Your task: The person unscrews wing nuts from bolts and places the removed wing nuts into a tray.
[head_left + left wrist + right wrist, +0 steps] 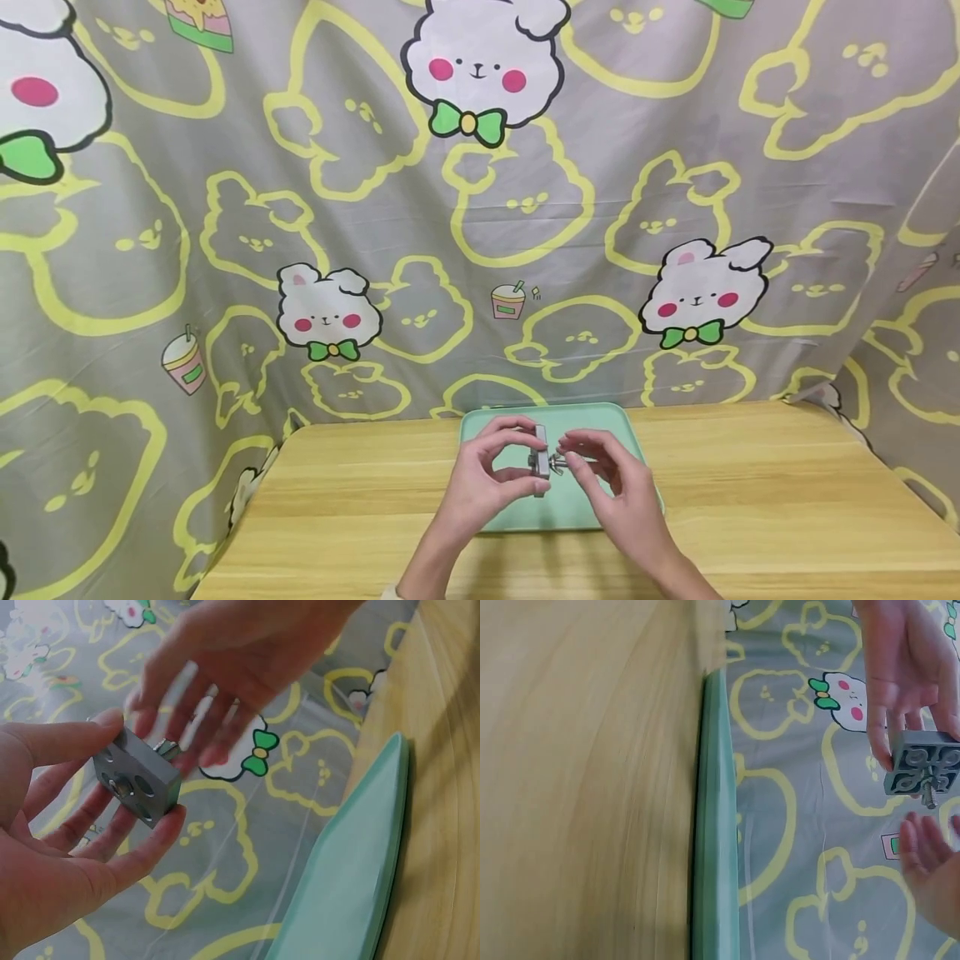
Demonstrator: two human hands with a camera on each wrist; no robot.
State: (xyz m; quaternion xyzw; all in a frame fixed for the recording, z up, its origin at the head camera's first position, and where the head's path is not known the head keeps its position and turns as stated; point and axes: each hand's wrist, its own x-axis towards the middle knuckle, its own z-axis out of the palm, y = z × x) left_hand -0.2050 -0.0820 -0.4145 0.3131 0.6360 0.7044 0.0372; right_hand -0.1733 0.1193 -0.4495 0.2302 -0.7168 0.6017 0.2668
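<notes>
A grey square block with round holes [542,475] [156,774] [924,738] is held by its edges between the thumb and fingers of the left hand [480,483] [67,851] [906,667]. A threaded metal bolt [930,796] sticks out from the block's recessed face, with what looks like a wing-shaped metal piece [557,465] [168,749] on it. The right hand [626,492] [225,675] [937,866] is beside the bolt, its fingers loosely bent. In the right wrist view its fingertips are apart from the bolt's end.
Under the hands a mint-green tray [577,510] [337,877] [715,825] lies on the wooden table [352,500] [442,825] [585,780]. A grey curtain with cartoon rabbits [420,225] [285,847] [840,847] hangs behind the table and at its sides.
</notes>
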